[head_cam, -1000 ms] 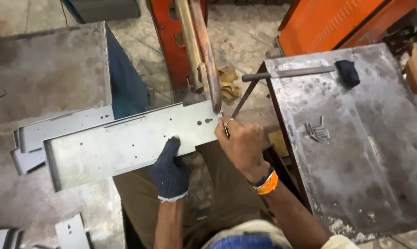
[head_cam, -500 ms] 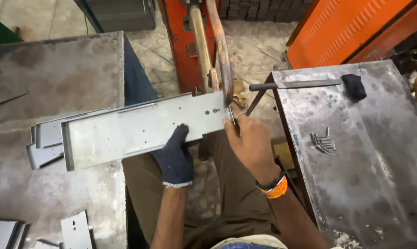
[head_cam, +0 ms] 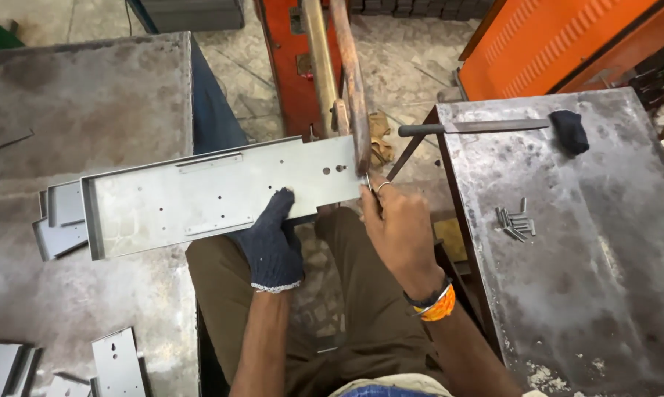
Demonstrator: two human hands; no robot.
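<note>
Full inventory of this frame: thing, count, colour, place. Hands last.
long metal panel: 1, grey, held across the lap under the machine arms
machine arms: 2, rusty and brass-coloured, coming down to the panel's right end
small pin: 1, metallic, at the panel's right edge
left table: 1, grey steel
stacked plates: several, grey, under the panel's left end
small plates: a few, grey, lower left
right table: 1, grey steel
loose pins: a small pile, silver, on the right table
rod: 1, grey, dark end, at the right table's far edge
left hand: dark glove, gripping the panel's near edge
right hand: bare, orange wristband, pinching the small pin
</note>
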